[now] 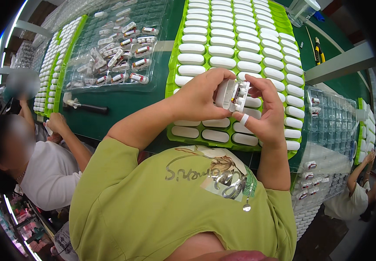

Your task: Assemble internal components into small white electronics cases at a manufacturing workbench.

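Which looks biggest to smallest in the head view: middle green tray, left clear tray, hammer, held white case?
1. Green tray
2. Clear tray
3. Hammer and white case: unsure; the hammer looks longer, the case chunkier and probably nearer the camera.

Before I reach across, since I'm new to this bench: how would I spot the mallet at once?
Start from the bright green tray of white oval cases beneath the wearer's hands. Left of it is a clear plastic tray of small parts; the mallet lies just below that, on the green tabletop. Unlike those parts, it has a long black handle.
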The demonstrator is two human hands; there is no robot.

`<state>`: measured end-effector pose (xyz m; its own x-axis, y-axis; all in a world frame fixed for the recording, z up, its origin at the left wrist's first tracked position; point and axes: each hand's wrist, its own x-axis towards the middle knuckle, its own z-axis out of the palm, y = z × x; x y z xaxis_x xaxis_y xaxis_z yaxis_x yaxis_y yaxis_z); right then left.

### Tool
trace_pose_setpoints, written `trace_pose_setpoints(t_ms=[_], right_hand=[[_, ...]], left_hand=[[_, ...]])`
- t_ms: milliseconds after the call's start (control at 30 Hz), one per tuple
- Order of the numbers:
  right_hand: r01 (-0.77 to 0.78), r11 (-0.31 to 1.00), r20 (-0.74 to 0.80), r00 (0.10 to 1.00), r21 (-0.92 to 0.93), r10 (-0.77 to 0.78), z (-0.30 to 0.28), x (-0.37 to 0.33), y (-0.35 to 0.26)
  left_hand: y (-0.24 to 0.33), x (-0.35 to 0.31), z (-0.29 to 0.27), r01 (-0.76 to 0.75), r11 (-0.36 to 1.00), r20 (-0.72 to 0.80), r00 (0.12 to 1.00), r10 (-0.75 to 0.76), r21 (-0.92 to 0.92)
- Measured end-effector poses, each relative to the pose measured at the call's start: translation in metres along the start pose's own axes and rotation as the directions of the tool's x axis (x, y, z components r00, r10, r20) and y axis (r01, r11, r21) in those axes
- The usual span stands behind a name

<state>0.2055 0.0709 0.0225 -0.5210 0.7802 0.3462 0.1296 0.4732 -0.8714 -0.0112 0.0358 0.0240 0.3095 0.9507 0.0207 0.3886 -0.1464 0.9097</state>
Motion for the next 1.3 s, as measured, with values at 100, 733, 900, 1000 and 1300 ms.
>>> trace_pose_setpoints(t_ms=[100,733,900,1000,1300], right_hand=[[0.024,0.999,-0.001,1.000,-0.033,-0.024,0.003,0.001,0.000],[0.054,0.973,0.019,0.999,-0.223,-0.051,-0.006,0.003,0.002],[0.004,0.993,0.035,0.999,-0.119,0.000,-0.007,0.004,-0.003],[-0.009,0.995,0.003,1.000,-0.100,0.010,-0.007,0.001,-0.003],[-0.023,0.997,0.025,0.999,-0.075,0.024,-0.005,0.001,0.002]], left_hand=[[-0.010,0.002,0.003,-0.286,0.938,-0.038,0.954,0.299,0.194],[-0.009,0.002,0.008,-0.062,0.944,0.039,0.996,0.079,-0.325],[-0.004,0.002,0.003,0.024,0.943,0.083,0.997,0.004,-0.333],[-0.004,0.002,0.007,0.055,0.932,0.066,0.997,-0.033,-0.359],[-0.005,0.000,0.011,-0.053,0.904,-0.010,0.998,0.054,-0.424]])
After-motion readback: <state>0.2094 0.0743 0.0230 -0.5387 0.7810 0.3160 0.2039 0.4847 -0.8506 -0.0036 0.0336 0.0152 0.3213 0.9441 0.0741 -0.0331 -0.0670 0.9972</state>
